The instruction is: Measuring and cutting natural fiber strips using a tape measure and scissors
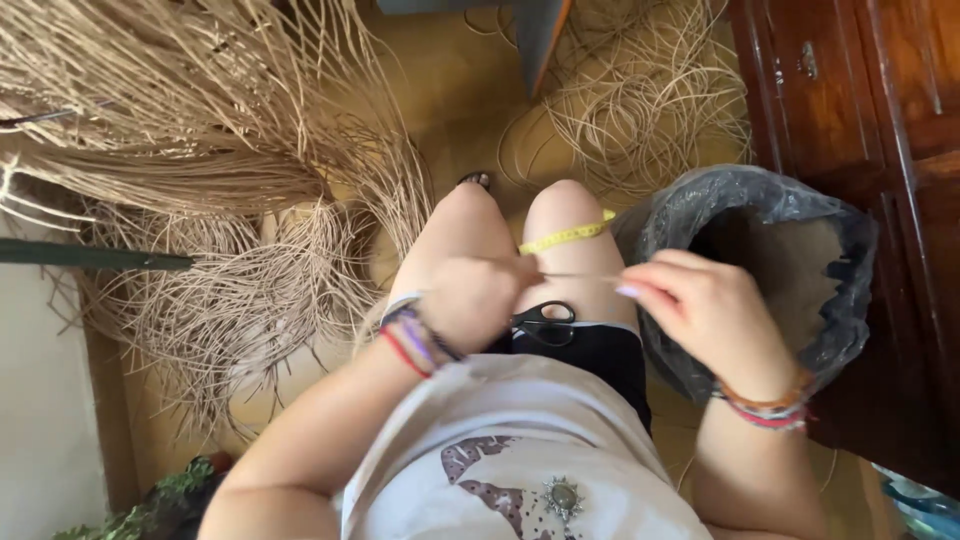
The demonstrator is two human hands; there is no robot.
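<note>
Strand: thin pale fibre strand [580,276], stretched level between both hands above the lap, near frame centre.
Left hand: left hand [478,300], at 9 o'clock of the strand; fingers curled together and pinched on the strand's left end; colourful bracelets on the wrist.
Right hand: right hand [708,310], at 3 o'clock of the strand; thumb and forefinger closed on its right end, other fingers loosely bent.
Scissors: black-handled scissors [545,325], resting on the lap at 6 o'clock of the strand, between the hands.
Tape measure: yellow tape measure [566,237], draped over the right knee at 12 o'clock of the strand.
Bag: grey plastic bag [850,260], mouth open, at 3 o'clock of the right hand, just beside a dark wooden cabinet [900,120].
Fibre bundles: heaps of dry straw-coloured fibre [200,150] at 10 o'clock; looser coils [640,110] on the floor at 1 o'clock.
</note>
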